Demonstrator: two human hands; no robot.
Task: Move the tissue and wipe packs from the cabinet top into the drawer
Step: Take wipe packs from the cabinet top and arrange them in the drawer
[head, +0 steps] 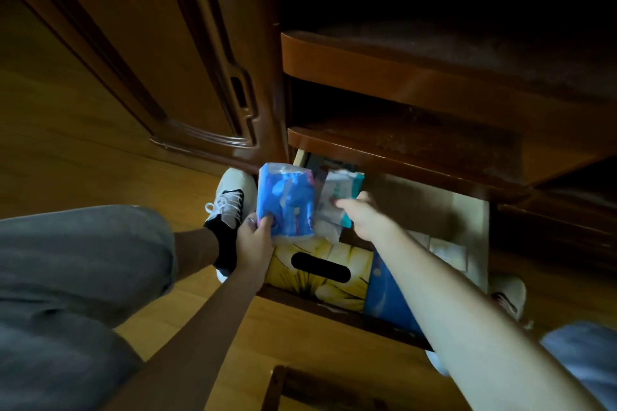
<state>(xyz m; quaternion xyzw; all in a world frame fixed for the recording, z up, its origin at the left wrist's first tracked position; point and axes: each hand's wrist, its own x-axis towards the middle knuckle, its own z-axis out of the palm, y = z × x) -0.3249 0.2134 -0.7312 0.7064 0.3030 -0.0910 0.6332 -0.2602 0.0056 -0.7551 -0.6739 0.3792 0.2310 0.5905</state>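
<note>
1. In the head view we see the left hand [255,238] gripping a blue tissue pack [287,203] by its lower edge, held upright above the open drawer [467,220].
2. The right hand [365,215] pinches a white and teal wipe pack [339,200] just beside the blue one; the two packs seem to touch, though the dim light leaves us unsure.
3. Inside the drawer lie a yellow flowered tissue box [320,272] and, to its right, a blue pack [387,290].
4. A white sneaker [230,200] stands on the wooden floor [66,150] left of the drawer.
</note>
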